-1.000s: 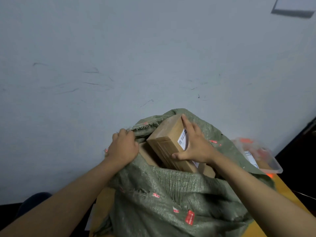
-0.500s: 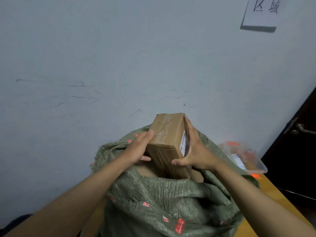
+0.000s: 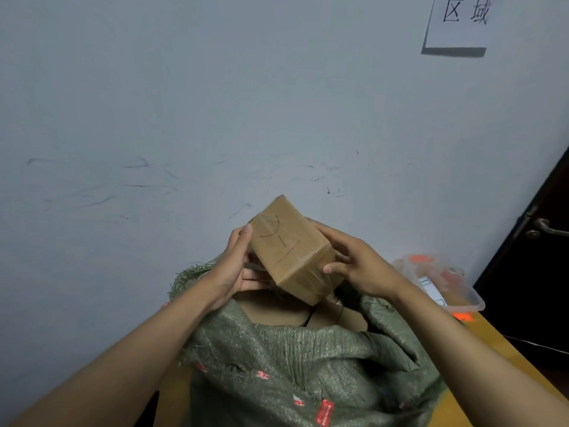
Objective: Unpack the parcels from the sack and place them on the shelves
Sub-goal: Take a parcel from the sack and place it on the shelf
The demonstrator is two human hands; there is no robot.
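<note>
Pale blue-grey wall (image 3: 184, 103) behind, scuffed with dark scratches. White paper sign (image 3: 458, 21) with two black handwritten characters high on that wall, up and right of the sack. Dark door (image 3: 529, 272) with a metal lever handle (image 3: 546, 228) at the right edge. Orange-yellow wooden bench (image 3: 505, 359) below, carrying the woven grey-green plastic sack (image 3: 308, 359) with small red printed labels.

Sack mouth open, brown cardboard of further parcels (image 3: 277, 312) showing inside it, with a thin black cord lying across. Held in the air just above the sack mouth: brown rectangular cardboard parcel (image 3: 292, 248), wrapped in clear tape, tilted with one corner up toward the wall, black pen marks on its upper face. Clear of the sack, not touching it.

Left hand (image 3: 234, 269) against the parcel's left side, thumb up along the top left edge, fingers (image 3: 255, 278) curled underneath, gripping. Right hand (image 3: 360, 263) on the parcel's right side, thumb pressed to the near right corner, fingers (image 3: 323, 229) spread over the far right face, gripping too. Both forearms bare, reaching in over the sack.

Right of the sack, on the bench by the door: clear plastic tub (image 3: 462, 291) with orange and white contents, too blurred to identify.
</note>
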